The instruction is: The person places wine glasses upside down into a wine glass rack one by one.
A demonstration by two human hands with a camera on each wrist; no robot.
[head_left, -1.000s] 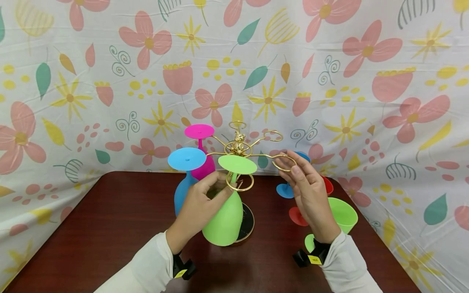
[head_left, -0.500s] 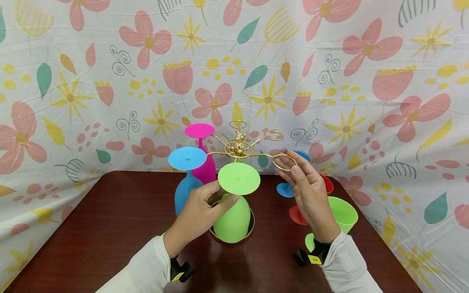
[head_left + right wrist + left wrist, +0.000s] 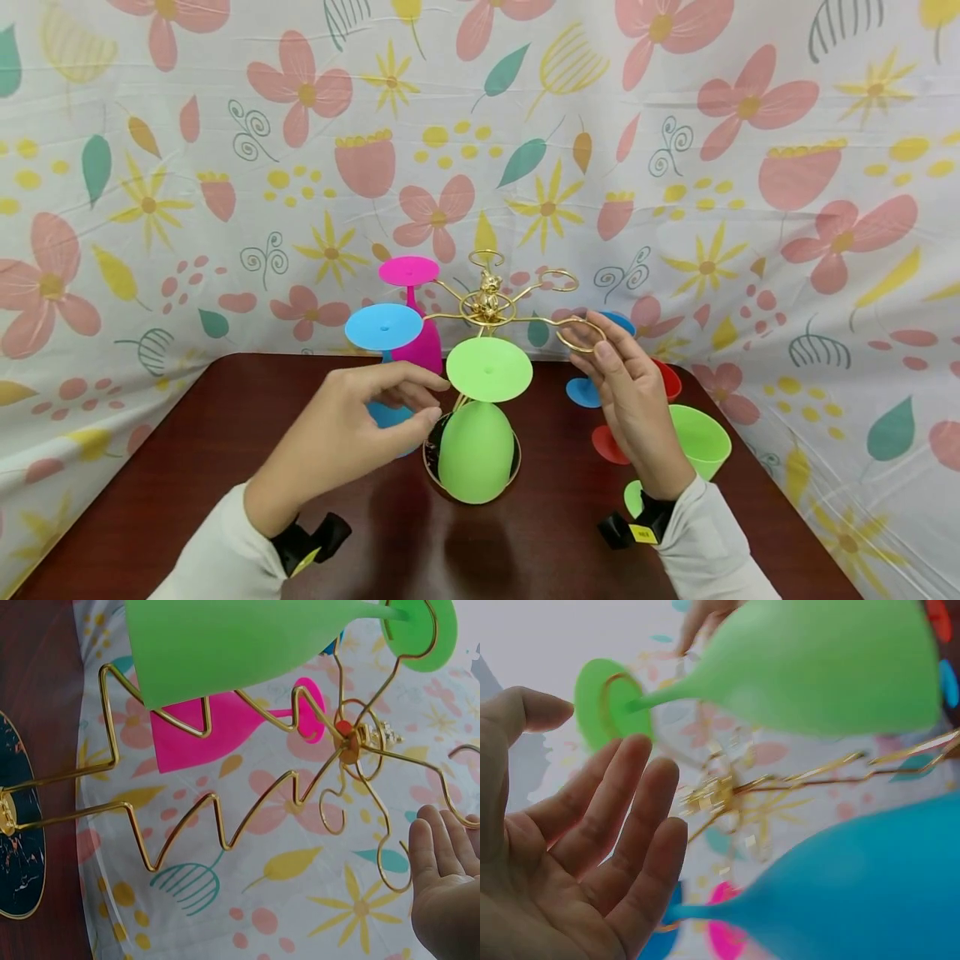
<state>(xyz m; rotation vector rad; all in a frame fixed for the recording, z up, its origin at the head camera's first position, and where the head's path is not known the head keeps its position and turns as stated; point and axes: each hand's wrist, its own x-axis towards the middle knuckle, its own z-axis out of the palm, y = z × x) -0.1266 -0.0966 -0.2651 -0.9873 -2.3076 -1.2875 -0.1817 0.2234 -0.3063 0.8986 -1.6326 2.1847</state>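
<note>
A light-green plastic goblet (image 3: 480,458) hangs upside down from the front of a gold wire glass rack (image 3: 487,310), its round foot uppermost. My left hand (image 3: 356,425) is just left of the goblet's stem, fingers loosely bent with nothing between them. In the left wrist view, the left fingertips (image 3: 660,776) lie close to the green foot. My right hand (image 3: 630,383) pinches the open wire ring (image 3: 581,335) at the end of the rack's right arm between thumb and fingers. A blue goblet (image 3: 384,327) and a pink goblet (image 3: 408,271) hang upside down at the rack's left.
Upright goblets stand on the right of the dark wooden table (image 3: 187,467): a green one (image 3: 701,437), a red one (image 3: 667,379) and a blue one (image 3: 583,392), partly behind my right hand. The rack's black base (image 3: 432,462) stands mid-table. A flowered cloth (image 3: 225,150) hangs behind.
The green goblet has dropped slightly, its foot settling over the front ring. My left hand has let go of it and drawn away left. The right hand has stayed at its ring.
</note>
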